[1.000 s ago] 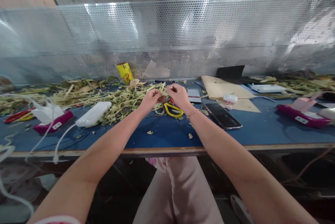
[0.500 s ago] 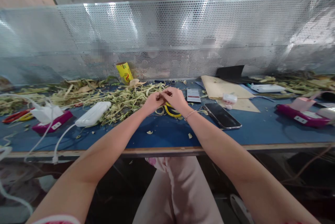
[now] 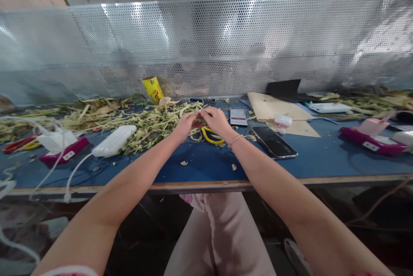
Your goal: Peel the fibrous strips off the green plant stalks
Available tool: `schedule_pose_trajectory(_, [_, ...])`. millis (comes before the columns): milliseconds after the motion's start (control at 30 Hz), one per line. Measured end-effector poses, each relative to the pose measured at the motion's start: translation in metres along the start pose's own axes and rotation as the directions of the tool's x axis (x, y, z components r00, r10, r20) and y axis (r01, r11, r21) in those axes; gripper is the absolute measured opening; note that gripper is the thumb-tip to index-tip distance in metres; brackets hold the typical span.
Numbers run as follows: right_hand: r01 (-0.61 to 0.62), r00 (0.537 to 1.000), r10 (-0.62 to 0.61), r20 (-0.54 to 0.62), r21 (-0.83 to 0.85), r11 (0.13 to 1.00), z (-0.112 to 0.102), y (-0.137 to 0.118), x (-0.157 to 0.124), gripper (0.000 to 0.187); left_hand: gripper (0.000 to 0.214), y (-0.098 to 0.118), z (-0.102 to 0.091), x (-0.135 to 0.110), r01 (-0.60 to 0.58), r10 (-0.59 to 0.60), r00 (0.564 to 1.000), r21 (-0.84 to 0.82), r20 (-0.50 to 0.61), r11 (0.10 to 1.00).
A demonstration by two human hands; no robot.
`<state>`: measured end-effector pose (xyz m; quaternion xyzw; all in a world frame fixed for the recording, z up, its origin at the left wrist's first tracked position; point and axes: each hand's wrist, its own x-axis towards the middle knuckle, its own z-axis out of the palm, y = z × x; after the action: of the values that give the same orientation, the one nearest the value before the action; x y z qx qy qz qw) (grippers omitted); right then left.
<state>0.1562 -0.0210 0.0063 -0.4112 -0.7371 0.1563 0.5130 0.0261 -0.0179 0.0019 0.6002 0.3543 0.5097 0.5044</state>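
Note:
My left hand [image 3: 187, 125] and my right hand [image 3: 215, 119] meet over the blue table, fingers bent inward and fingertips close together. Both are closed in a pinch; whatever lies between the fingertips is small and mostly hidden. Right behind and to the left of them spreads a heap of pale green, dried plant scraps [image 3: 151, 123]. Under my right hand shows a yellow looped handle [image 3: 213, 137], the rest of that tool being covered. A bracelet [image 3: 235, 139] circles my right wrist.
Right of my hands lie a black phone [image 3: 274, 142], a small card box [image 3: 238, 118] and a white earphone case [image 3: 283, 121] on brown paper [image 3: 274, 106]. A white power bank [image 3: 114, 140] and purple power strip [image 3: 64, 151] sit left. A perforated metal screen [image 3: 206, 44] stands behind.
My left hand has turned slightly and its fingers have shifted, opening a small gap below the fingertips. My right fingers have moved a little. The things on the table have stayed put.

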Motion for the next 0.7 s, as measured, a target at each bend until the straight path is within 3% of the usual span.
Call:
schedule_pose_trajectory(133, [0.025, 0.999, -0.023, 0.027, -0.076, 0.997, -0.0005, -0.0006, -0.0011, 0.031, 0.021, 0.0026, 0.0011, -0.0018, 0.049, -0.051, 0.998, -0.087, -0.023, 0.995])
schedule_pose_trajectory(267, [-0.018, 0.999, 0.021, 0.029, -0.083, 0.996, -0.0006, -0.0018, -0.001, 0.026, 0.014, 0.0018, 0.0, -0.0007, 0.061, -0.064, 0.997, -0.062, -0.048, 0.996])
schedule_pose_trajectory(467, [-0.152, 0.988, 0.152, -0.01, -0.067, 0.986, -0.0014, -0.0013, 0.0012, 0.021, 0.01, -0.0009, -0.0039, 0.0028, -0.086, 0.092, 0.995, 0.174, -0.027, 0.981])
schedule_pose_trajectory(567, [-0.181, 0.983, 0.18, -0.032, -0.063, 0.981, -0.0016, -0.0003, 0.0021, 0.028, 0.012, -0.001, -0.0063, 0.0018, -0.188, 0.205, 0.979, 0.355, -0.012, 0.916])
schedule_pose_trajectory(700, [-0.295, 0.955, 0.291, 0.054, 0.096, 0.951, -0.0004, 0.0022, 0.0018, 0.038, 0.015, -0.0006, -0.0081, -0.0018, -0.267, 0.288, 0.957, 0.519, 0.042, 0.812])
